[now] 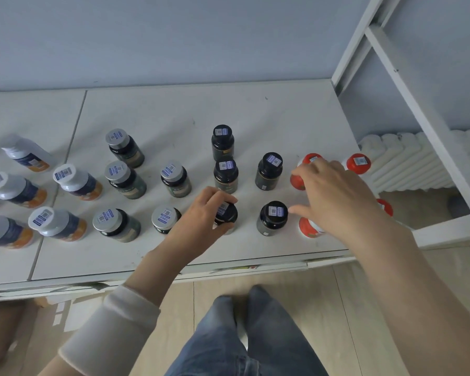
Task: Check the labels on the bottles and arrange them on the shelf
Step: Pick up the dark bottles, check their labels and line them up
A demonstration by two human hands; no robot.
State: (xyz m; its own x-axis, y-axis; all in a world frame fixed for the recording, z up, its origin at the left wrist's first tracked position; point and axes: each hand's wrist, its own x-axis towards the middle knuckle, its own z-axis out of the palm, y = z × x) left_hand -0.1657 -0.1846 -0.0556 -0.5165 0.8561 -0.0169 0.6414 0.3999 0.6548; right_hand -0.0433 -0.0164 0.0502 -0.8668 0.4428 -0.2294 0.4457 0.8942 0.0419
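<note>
Rows of upright bottles stand on the white shelf top (174,109), each cap bearing a small blue code label. My left hand (201,221) is closed around the cap of a black-capped dark bottle (227,214) in the front row. My right hand (334,196) lies spread over a group of red-capped bottles at the right; its fingertips rest by one red bottle (297,181) and another red cap (308,227) shows under the palm. It grips nothing. A black-capped bottle (273,217) stands between my hands.
Silver-capped green bottles (117,223) fill the middle, and white-capped orange-and-blue bottles (57,223) stand at the left, one tilted (27,154). A white frame (407,90) rises at the right, with a radiator (407,164) behind it. My legs stand below the front edge.
</note>
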